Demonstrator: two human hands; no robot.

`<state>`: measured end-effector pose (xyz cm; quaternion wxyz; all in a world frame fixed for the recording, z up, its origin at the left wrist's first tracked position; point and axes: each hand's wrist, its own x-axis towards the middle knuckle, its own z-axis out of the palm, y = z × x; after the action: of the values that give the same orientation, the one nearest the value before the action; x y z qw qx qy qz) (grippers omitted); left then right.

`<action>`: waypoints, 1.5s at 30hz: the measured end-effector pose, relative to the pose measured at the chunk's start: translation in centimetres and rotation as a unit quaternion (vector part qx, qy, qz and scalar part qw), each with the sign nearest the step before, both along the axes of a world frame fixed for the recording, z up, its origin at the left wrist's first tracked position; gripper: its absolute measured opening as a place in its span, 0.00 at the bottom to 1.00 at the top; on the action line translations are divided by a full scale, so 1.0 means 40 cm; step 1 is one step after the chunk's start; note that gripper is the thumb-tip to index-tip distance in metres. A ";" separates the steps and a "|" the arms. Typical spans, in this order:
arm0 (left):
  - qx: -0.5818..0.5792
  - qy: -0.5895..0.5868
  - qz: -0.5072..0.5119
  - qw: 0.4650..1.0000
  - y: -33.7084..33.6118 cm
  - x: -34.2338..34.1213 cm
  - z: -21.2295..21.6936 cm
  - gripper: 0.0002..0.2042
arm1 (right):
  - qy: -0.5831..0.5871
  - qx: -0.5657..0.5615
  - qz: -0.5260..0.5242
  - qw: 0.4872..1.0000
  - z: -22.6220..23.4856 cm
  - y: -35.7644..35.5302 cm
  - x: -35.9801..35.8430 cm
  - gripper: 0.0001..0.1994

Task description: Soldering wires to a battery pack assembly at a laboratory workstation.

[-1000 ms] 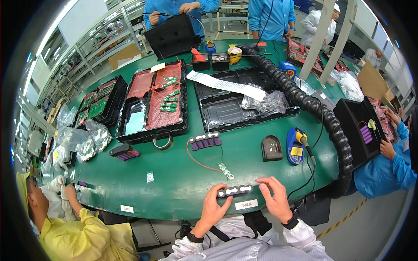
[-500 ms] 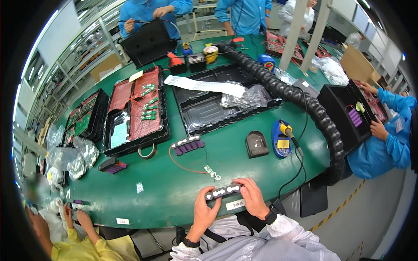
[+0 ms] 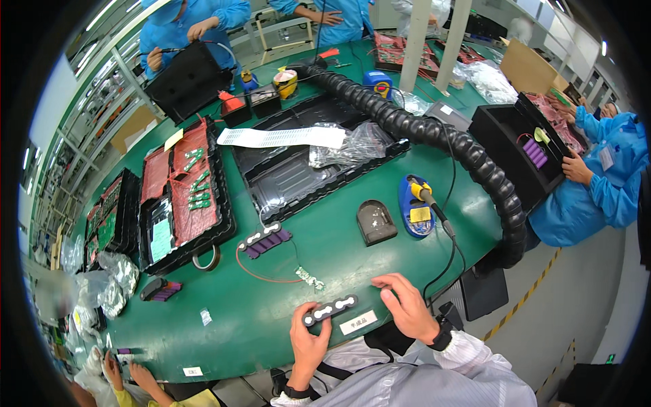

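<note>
My left hand [image 3: 308, 341] is closed on the left end of a battery pack [image 3: 331, 311] with a black top and shiny metal strips, near the table's front edge. To its right, my right hand [image 3: 409, 313] stands apart from the pack, fingers spread and holding nothing. A white label card [image 3: 358, 323] lies on the table between my hands. Beyond the pack is a small circuit board [image 3: 310, 277], its red and dark wires running to a second, purple-celled battery pack [image 3: 267, 243].
At right stand a soldering iron [image 3: 426, 197] in a blue holder [image 3: 408, 214] and a dark arched container [image 3: 376, 223]. A thick black hose [image 3: 434, 129] crosses the table. Farther back lie a black tray [image 3: 271, 193] and a red-lined case [image 3: 220, 193]. Co-workers surround the table.
My right hand has let go of the battery pack and drawn away to the right. My left hand still holds the pack, now slightly tilted. The whole view has shifted.
</note>
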<state>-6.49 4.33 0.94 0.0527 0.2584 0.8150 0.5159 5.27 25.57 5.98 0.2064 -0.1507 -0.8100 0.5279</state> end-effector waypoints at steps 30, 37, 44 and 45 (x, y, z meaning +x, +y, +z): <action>-0.023 0.006 0.016 1.000 0.021 0.001 0.001 0.19 | 0.066 0.027 0.070 0.995 -0.107 -0.010 -0.070 0.11; -0.016 0.010 0.016 1.000 0.020 0.000 -0.009 0.20 | 0.055 0.025 0.071 0.996 -0.107 -0.008 -0.067 0.11; -0.013 0.000 0.026 1.000 0.021 0.002 -0.003 0.20 | 0.063 0.028 0.071 0.995 -0.106 -0.011 -0.067 0.11; -0.019 0.000 0.024 1.000 0.021 0.001 -0.001 0.20 | 0.063 0.025 0.066 0.996 -0.106 -0.013 -0.067 0.11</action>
<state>-6.44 5.17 0.89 0.0452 0.2374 0.8307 0.5016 2.58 25.06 1.74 0.2257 -0.0582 -0.8163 0.5286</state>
